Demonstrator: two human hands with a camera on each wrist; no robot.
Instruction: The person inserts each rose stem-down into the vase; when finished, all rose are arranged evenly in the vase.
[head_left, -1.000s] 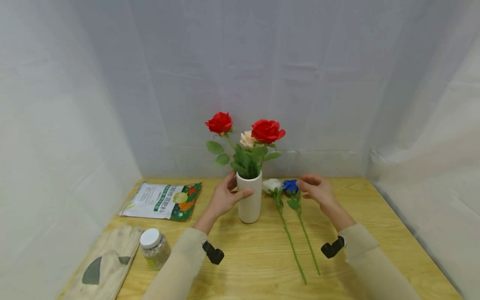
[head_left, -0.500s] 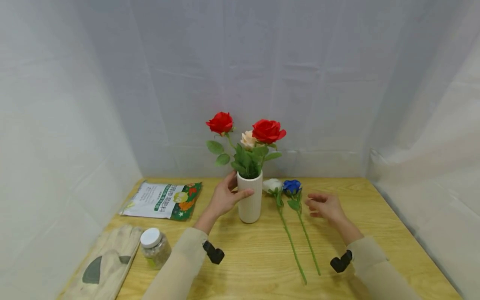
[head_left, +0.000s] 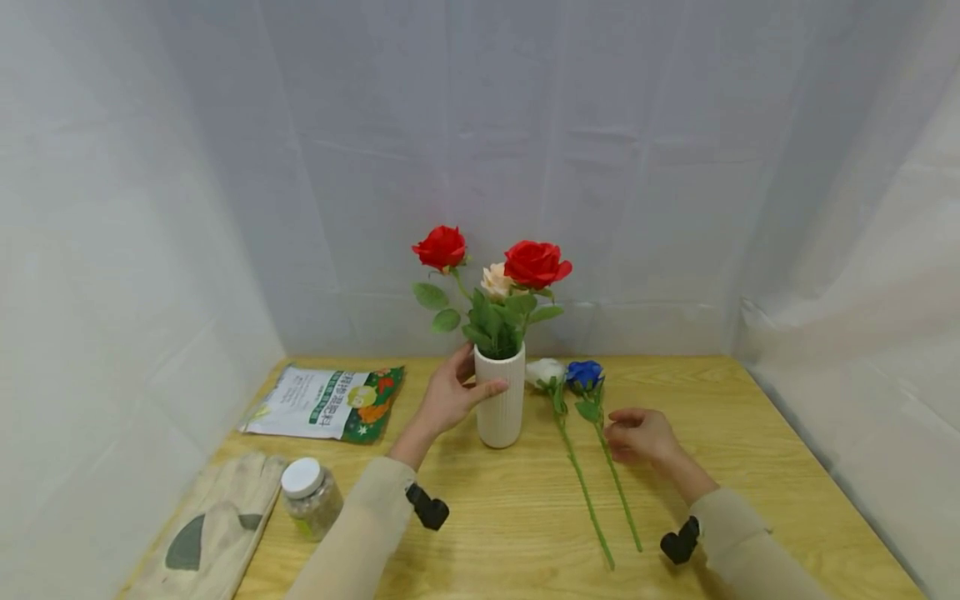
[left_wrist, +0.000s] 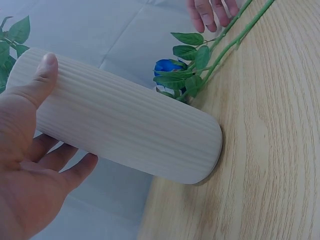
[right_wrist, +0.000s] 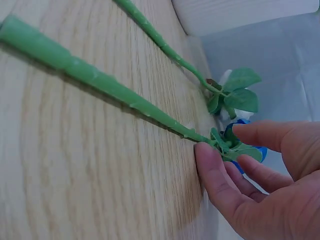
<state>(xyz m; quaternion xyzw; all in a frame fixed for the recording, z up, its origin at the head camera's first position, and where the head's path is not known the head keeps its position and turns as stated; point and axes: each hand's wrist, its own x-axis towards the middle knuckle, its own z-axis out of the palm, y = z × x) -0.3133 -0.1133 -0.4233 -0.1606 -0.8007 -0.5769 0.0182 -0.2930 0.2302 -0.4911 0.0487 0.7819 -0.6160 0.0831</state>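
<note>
A white ribbed vase [head_left: 502, 412] stands upright on the table, holding two red roses [head_left: 537, 264] and a peach rose [head_left: 495, 281]. My left hand [head_left: 450, 396] grips it near the rim, thumb across the front and fingers behind. To its right lie a white rose [head_left: 545, 372] and a blue rose [head_left: 585, 375], blooms toward the back. My right hand [head_left: 643, 437] is beside the upper stem of the blue rose. In the right wrist view, a fingertip reaches the green stem [right_wrist: 125, 97] just below the leaves; thumb and fingers are apart around that part.
At the left are a white and green printed bag [head_left: 322, 402], a clear jar [head_left: 313, 504] with a white lid and a pair of work gloves [head_left: 213, 525]. White sheeting [head_left: 637, 167] encloses the wooden table [head_left: 517, 525] at the back and sides.
My right hand has drawn back from the blue bloom, first to the right and toward me, then in to the upper stem. The left hand stays on the vase.
</note>
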